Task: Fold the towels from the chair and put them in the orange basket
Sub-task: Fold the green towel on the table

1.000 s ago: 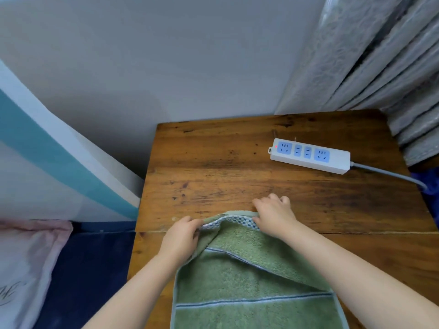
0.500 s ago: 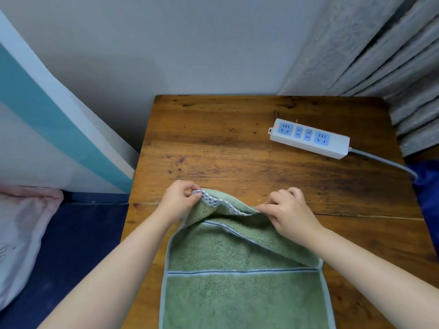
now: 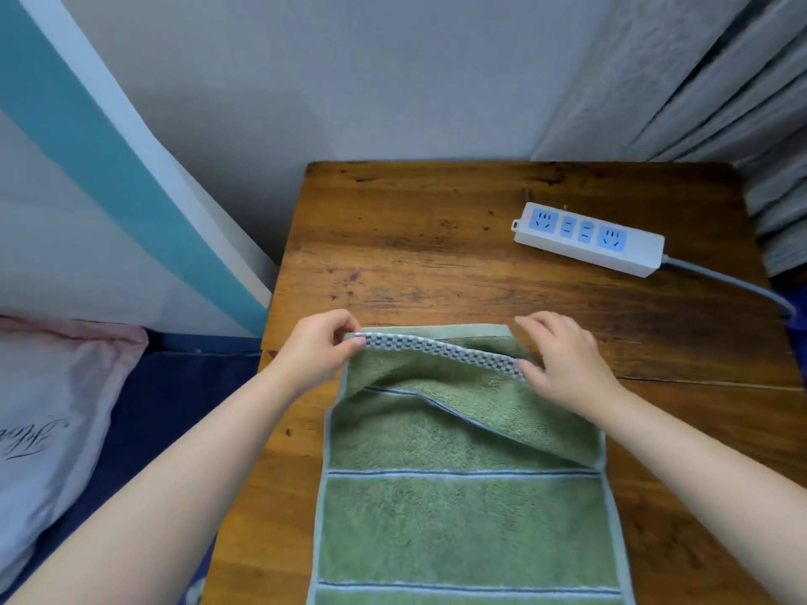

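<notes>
Two hands at the far edge of a green towel (image 3: 467, 508) lying on a wooden table (image 3: 419, 238). Left hand (image 3: 316, 353) pinches the left corner of the checkered hem; right hand (image 3: 563, 360) pinches it near the right. Power strip (image 3: 587, 238) well apart.

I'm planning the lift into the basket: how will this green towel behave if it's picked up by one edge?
Probably floppy: the green towel sags between the left hand and right hand pinching its checkered hem. Its thick pile suggests a good grip, not slippery. The loose fold would likely fall open unless supported.
</notes>
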Demonstrator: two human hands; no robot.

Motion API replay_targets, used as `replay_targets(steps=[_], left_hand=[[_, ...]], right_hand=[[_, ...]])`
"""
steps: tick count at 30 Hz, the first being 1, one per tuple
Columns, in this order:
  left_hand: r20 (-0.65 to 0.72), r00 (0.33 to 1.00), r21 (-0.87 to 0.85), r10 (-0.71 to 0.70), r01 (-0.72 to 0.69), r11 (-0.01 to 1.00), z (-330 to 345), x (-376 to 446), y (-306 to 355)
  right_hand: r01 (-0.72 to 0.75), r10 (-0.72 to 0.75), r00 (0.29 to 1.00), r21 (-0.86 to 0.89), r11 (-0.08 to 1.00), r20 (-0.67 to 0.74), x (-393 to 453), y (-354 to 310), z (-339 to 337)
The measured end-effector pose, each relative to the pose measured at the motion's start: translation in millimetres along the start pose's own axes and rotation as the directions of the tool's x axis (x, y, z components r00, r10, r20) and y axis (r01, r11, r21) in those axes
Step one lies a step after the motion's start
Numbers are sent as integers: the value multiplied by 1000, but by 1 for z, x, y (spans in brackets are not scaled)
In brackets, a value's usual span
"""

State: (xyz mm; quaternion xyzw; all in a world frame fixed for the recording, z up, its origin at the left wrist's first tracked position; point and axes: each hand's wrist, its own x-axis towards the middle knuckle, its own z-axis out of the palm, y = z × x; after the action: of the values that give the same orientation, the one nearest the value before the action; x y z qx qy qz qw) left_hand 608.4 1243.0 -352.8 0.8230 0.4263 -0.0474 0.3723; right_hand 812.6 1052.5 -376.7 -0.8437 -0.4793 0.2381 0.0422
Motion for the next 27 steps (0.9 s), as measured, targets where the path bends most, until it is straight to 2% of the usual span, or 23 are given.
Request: replay_targets(steps=[3, 5, 7, 10, 13, 16, 19, 24, 27], left_hand=[[-51, 997, 31, -55, 57, 998, 3, -10, -8], [-44, 993, 59, -108, 110, 992, 7, -17, -15], [-24, 994, 164, -104, 106, 981, 11, -23, -22], [12, 992, 229, -126, 120, 966, 16, -37, -36], [45, 987, 290, -154, 134, 948, 20, -55, -52], [12, 993, 290, -116, 107, 951, 21, -68, -65], [-26, 996, 278, -89, 93, 956, 21, -76, -69], [-128, 986, 222, -110, 137, 965, 18, -85, -79], [-231, 954, 140, -192, 228, 964, 10, -81, -85]], right_hand=[[-129, 196, 951, -268, 955, 241, -2, 8, -14], [-171, 275, 884, -285, 943, 377, -5, 12, -18], [-170, 280, 834, -261, 950, 475, -9, 13, -19], [-133, 233, 858, -239, 962, 458, -12, 15, -20], [-80, 112, 942, -114, 990, 317, -9, 10, -23], [36, -35, 972, 1, 999, 231, 9, -6, -23], [190, -171, 940, -38, 981, 294, 32, -30, -17], [374, -250, 787, -114, 920, 564, 49, -58, -6], [341, -206, 807, -152, 928, 553, 52, -60, -19]])
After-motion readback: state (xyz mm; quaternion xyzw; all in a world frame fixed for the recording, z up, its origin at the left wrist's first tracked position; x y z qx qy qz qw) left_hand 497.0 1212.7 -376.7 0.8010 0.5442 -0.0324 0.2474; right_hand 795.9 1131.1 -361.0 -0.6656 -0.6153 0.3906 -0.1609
